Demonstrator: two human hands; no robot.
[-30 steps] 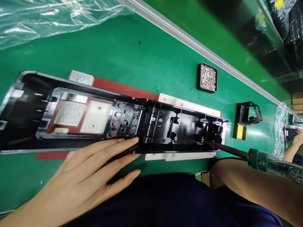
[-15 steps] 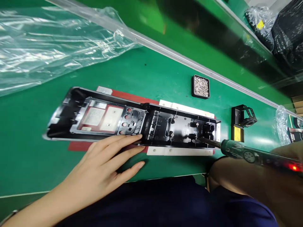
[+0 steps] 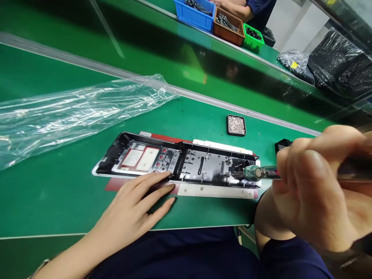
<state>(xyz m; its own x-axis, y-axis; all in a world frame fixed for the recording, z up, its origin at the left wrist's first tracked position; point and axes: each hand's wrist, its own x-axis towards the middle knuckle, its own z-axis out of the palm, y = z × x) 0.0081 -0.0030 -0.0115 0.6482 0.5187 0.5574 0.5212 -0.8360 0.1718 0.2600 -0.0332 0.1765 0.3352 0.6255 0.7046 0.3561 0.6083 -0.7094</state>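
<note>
Tray (image 3: 236,125) – loose screws | right hand (image 3: 316,190) – grips screwdriver (image 3: 257,173)

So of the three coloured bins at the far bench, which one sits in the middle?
The brown bin, between the blue bin on its left and the green bin on its right.

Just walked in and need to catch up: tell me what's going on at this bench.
A person's left hand presses flat on the near edge of a long black plastic housing lying on a white and red fixture. The right hand grips an electric screwdriver, its tip inside the housing's right end. A tray of screws sits behind.
</note>
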